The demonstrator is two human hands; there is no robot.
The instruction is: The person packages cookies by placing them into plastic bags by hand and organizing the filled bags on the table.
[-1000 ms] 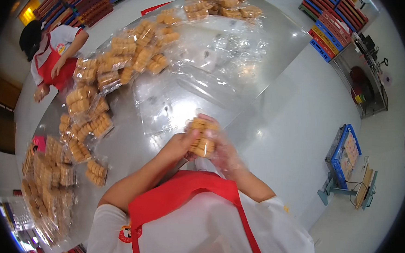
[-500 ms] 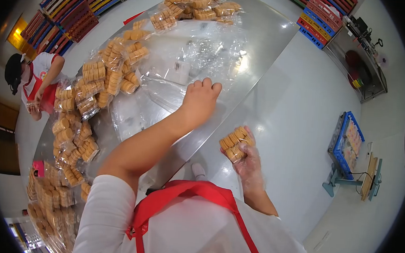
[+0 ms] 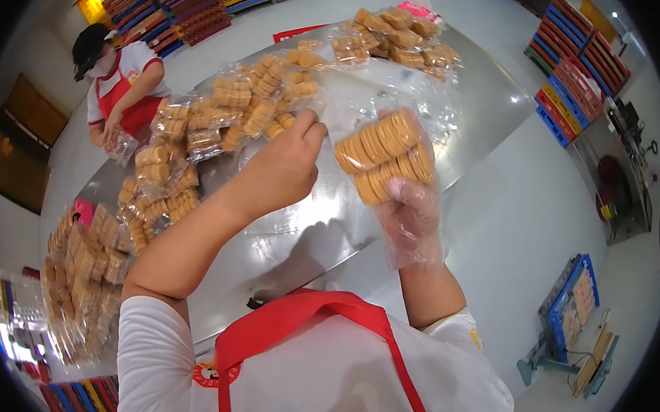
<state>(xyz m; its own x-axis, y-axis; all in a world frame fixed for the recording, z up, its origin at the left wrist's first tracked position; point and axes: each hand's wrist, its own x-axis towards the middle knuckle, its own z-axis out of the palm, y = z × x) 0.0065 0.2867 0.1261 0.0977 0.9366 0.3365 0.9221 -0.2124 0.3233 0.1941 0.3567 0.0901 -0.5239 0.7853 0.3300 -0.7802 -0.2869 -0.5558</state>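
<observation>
My right hand (image 3: 413, 211), in a clear plastic glove, grips a stack of round golden biscuits (image 3: 382, 152) lined up in two rows, raised over the table edge. My bare left hand (image 3: 284, 158) is to the left of the biscuits, apart from them, its fingers curled closed. What those fingers pinch, if anything, I cannot make out. Beyond both hands, clear plastic bags (image 3: 360, 83) lie on the metal table (image 3: 297, 242). Bagged biscuits (image 3: 231, 94) are heaped along the table's left side.
Another bagged pile (image 3: 400, 40) sits at the far end. More packs (image 3: 83, 289) are at lower left. Across the table, a co-worker (image 3: 129, 88) in a red apron handles a clear bag. Stacked crates (image 3: 571, 92) stand back right; a blue crate (image 3: 573, 308) is at right.
My right hand has lifted the biscuits up and forward, over the table edge. My left hand has come away from the plastic bags, moving left. The view has shifted.
</observation>
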